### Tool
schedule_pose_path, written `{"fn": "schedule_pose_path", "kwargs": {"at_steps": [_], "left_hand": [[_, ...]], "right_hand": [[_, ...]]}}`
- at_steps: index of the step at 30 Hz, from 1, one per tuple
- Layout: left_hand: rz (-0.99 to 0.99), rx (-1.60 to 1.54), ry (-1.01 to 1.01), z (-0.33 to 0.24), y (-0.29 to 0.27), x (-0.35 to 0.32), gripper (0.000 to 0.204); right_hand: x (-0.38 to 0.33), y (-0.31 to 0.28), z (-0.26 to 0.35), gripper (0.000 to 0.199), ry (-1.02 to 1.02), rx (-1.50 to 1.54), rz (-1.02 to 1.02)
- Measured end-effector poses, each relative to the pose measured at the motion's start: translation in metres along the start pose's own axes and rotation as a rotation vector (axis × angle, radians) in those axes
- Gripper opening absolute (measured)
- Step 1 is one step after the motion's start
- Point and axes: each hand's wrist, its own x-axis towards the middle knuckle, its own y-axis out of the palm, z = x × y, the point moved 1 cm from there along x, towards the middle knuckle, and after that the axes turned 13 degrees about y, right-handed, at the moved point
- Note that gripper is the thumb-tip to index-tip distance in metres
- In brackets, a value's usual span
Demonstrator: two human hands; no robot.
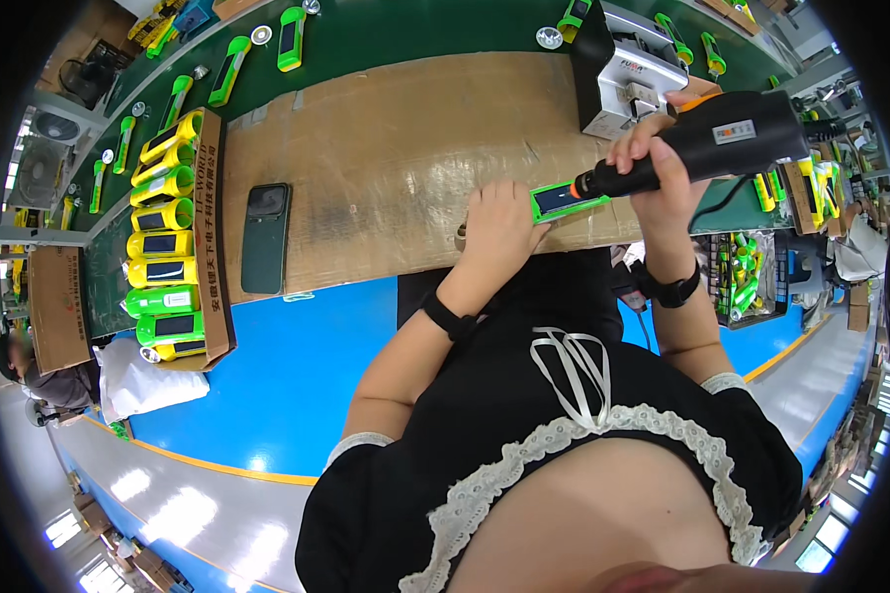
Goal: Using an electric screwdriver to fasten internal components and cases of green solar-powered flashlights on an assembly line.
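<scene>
Cardboard [386, 158] covers the bench at upper centre, where a green torch body [567, 200] lies. The left hand [499, 232] presses down on its near end, fingers curled onto it. The right hand [653, 163] is wrapped tight around a black electric screwdriver [722, 143], tip on the torch. A dark phone [265, 237] lies left.
</scene>
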Motion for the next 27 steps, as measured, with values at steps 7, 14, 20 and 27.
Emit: {"fn": "schedule_pose_path", "kwargs": {"at_steps": [7, 14, 20, 27], "left_hand": [[-0.082, -0.002, -0.005, -0.009, 0.0, -0.006, 0.044], [-0.108, -0.04, 0.007, -0.007, 0.003, -0.007, 0.043], [-0.106, -0.068, 0.003, -0.005, -0.001, -0.006, 0.043], [-0.105, -0.094, -0.008, -0.005, 0.002, -0.006, 0.042]], "right_hand": [[-0.007, 0.01, -0.023, 0.047, 0.076, -0.064, 0.095], [-0.009, 0.017, -0.03, 0.042, 0.123, -0.043, 0.049], [-0.003, 0.021, -0.032, 0.042, 0.155, -0.09, 0.013], [-0.003, 0.015, -0.038, 0.043, 0.148, -0.156, 0.022]]}}
